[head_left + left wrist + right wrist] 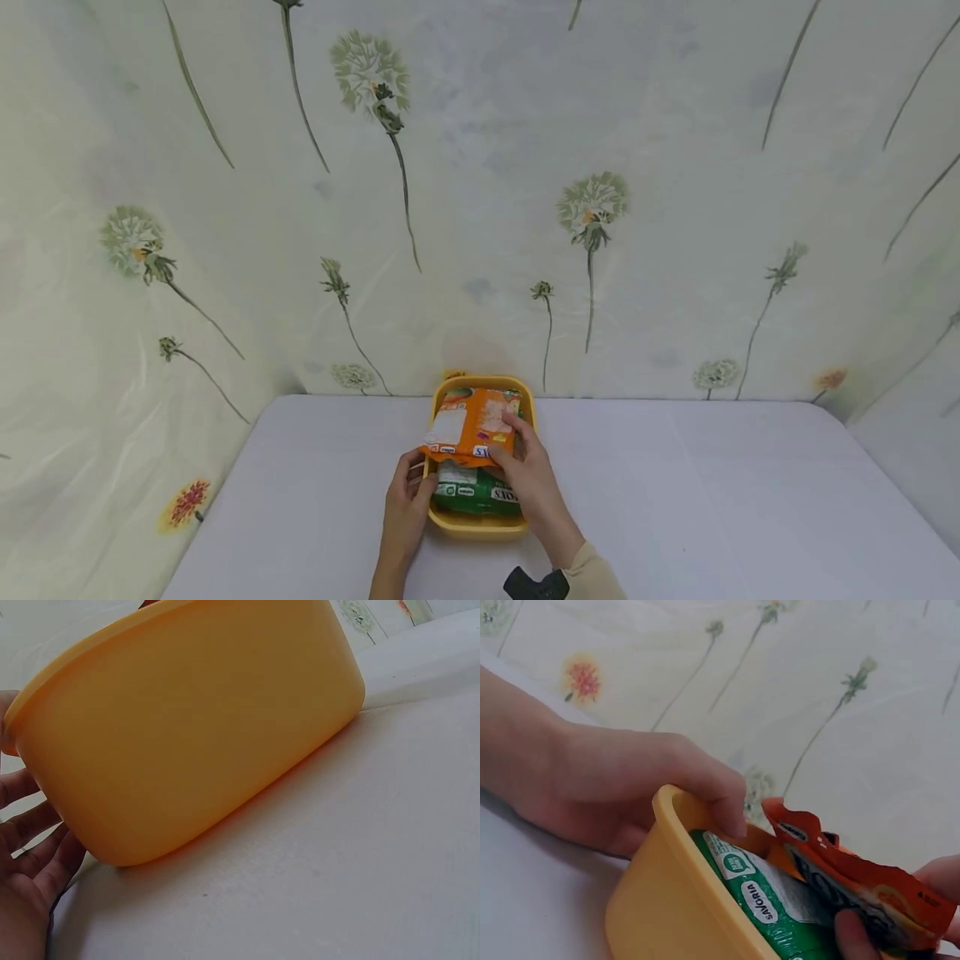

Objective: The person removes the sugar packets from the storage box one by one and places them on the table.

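On the left, the left hand [406, 498] rests against the near left corner of a yellow tub [480, 525], its fingers curled along the outer wall and its thumb hooked over the rim; the right wrist view shows that thumb tip bent down inside the edge, so this hand grips the tub itself. In the left wrist view the tub's smooth side [195, 727] fills most of the frame, with the fingers [34, 847] spread beside its base on the white bench [712, 492]. The tub stands on the bench close to the back wall, where a cloth printed with dandelions [592, 208] hangs. Inside the tub lies a green packet [474, 493] with white labels, flat toward the near end. Above it, tilted and partly out of the tub, is an orange packet [468, 425]. The right hand [528, 479] pinches this orange packet at its near edge, fingers on top and thumb beneath, holding it over the green one. A beige sleeve [592, 579] covers the right wrist.
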{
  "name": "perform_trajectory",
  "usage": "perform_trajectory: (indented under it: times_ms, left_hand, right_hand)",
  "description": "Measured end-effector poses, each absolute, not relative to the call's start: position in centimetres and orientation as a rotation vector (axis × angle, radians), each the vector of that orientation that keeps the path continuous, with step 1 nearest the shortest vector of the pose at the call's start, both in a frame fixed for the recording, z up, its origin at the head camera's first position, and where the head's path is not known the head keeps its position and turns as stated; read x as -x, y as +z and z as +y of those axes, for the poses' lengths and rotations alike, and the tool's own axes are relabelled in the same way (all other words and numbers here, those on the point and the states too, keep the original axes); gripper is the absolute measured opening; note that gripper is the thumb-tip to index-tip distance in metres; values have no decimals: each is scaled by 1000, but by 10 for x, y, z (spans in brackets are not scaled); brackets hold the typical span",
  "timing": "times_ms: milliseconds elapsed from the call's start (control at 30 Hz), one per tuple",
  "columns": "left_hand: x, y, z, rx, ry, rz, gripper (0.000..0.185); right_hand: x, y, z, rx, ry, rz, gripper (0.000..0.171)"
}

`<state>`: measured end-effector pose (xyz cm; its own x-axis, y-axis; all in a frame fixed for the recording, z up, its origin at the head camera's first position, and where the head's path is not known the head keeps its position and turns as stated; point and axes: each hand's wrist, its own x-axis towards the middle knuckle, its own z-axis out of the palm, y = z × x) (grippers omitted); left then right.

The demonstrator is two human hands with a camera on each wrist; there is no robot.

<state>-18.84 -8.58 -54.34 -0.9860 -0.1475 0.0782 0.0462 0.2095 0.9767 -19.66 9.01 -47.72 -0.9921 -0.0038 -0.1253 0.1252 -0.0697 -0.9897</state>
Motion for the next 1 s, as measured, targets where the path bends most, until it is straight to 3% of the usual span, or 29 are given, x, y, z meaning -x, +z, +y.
perform_trajectory:
  times_ms: [633, 1000]
  left_hand:
    - [186, -541, -82, -98, -1926, -2322, 36]
    - [189, -544, -86, -111, -1943, -2311, 38]
  right_hand:
    - [184, -478, 103, -156, -2254, 2176, 58]
    - [176, -473, 129, 84, -2386, 2041, 58]
